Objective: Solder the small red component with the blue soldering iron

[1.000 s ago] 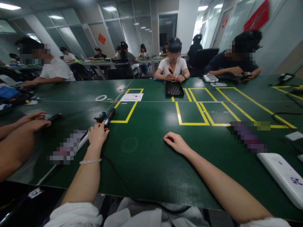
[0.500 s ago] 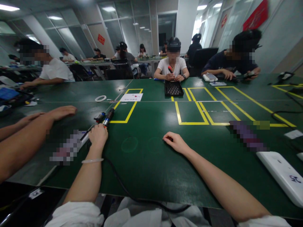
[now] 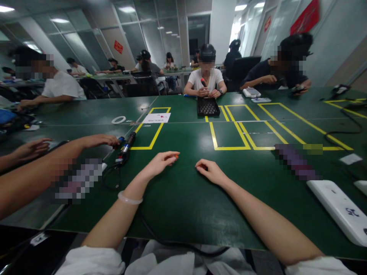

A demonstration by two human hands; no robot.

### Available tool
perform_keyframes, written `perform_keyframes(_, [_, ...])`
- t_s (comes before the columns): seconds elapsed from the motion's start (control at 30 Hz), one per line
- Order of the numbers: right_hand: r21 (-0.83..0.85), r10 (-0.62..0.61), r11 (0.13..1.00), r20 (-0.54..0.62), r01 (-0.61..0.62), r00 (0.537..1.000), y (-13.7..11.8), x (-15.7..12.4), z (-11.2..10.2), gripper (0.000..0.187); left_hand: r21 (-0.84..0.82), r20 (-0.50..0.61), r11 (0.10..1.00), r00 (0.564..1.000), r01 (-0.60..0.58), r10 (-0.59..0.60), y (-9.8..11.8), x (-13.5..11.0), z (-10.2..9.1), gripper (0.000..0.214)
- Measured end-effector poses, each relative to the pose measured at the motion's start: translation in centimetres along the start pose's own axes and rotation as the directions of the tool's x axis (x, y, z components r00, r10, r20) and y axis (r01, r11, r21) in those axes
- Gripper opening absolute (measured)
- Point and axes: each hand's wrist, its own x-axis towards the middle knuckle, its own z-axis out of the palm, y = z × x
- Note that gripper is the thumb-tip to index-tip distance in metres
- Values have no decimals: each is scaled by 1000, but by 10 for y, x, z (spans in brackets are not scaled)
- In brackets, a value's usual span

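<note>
My left hand hovers over or rests on the green table, its fingers closed on a small orange piece that shows only at the fingertips. A translucent bracelet circles that wrist. Just to the right, my right hand lies with curled fingers and thumb drawn in; whatever is inside, if anything, is hidden. Left of my left hand lies a dark cylindrical tool with a blue and silver band and a cable. A co-worker's hand touches a similar blue-banded tool beside it.
Yellow tape outlines mark the table. A white roll ring and a printed paper lie beyond my hands. Opposite, a person works over a black tray. At right is a white power bank. A black cable runs near my lap.
My left hand has moved right, away from the dark tools, with the orange piece now showing in its fingers. The co-worker's hand has reached to the tools. My right hand stays put.
</note>
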Motion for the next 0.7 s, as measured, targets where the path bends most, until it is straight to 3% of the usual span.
perform_keyframes(0.07, [59,-10,998,13,9,1000,1,-1,1,17,-37,120,999,992,-34,38,15,3,25,51])
perform_keyframes(0.17, [119,-46,992,45,40,998,0,-1,1,38,-77,221,995,972,-67,82,23,8,51,50])
perform_keyframes(0.23, [103,-54,994,68,47,996,-2,-1,1,30,-110,243,992,965,-69,94,20,11,60,51])
perform_keyframes(0.33, [67,-39,997,58,35,998,-5,-1,1,16,-174,226,985,972,-18,58,14,13,65,50])
perform_keyframes(0.53, [80,-36,996,30,33,999,-5,-1,2,15,-297,184,950,982,92,-38,7,11,69,28])
perform_keyframes(0.7, [103,-18,995,9,17,1000,-2,0,5,21,-322,100,947,994,-7,41,7,10,74,26])
